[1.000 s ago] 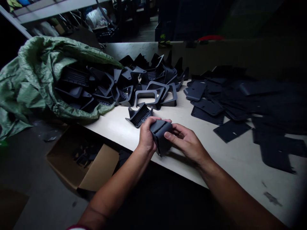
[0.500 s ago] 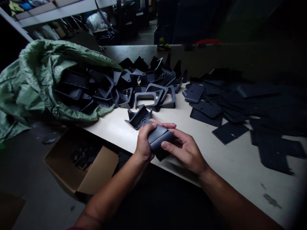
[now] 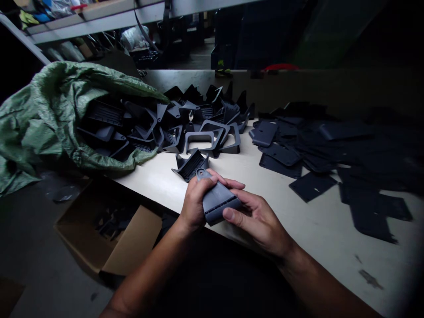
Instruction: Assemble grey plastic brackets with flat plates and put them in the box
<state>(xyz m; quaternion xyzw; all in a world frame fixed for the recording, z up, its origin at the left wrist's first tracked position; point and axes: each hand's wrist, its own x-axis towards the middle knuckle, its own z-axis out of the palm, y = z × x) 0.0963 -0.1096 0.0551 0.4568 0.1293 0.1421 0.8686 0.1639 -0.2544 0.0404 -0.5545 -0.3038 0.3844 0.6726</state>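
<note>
A dark grey plastic housing (image 3: 217,199) with a rounded edge, a slotted seam and a round hole at one corner is held between both hands above the table's front edge. My left hand (image 3: 196,198) is closed on its left side, thumb lying on the top face. My right hand (image 3: 260,216) grips the right end, with the thumb at the rounded edge and fingers behind. Just beyond the hands, a similar ribbed plastic part (image 3: 192,165) lies on the table. The undersides of the held piece are hidden.
A green woven sack (image 3: 46,115) spills black plastic frames (image 3: 212,134) over the table (image 3: 159,176). Flat black plates (image 3: 313,185) are heaped on the right. Below the front edge at left stands an open cardboard box (image 3: 132,243) with dark parts inside. A shelf (image 3: 109,20) crosses the back.
The held housing has been tilted, so its top face and slotted seam show more fully. Both hands keep their hold. The camera view has shifted slightly.
</note>
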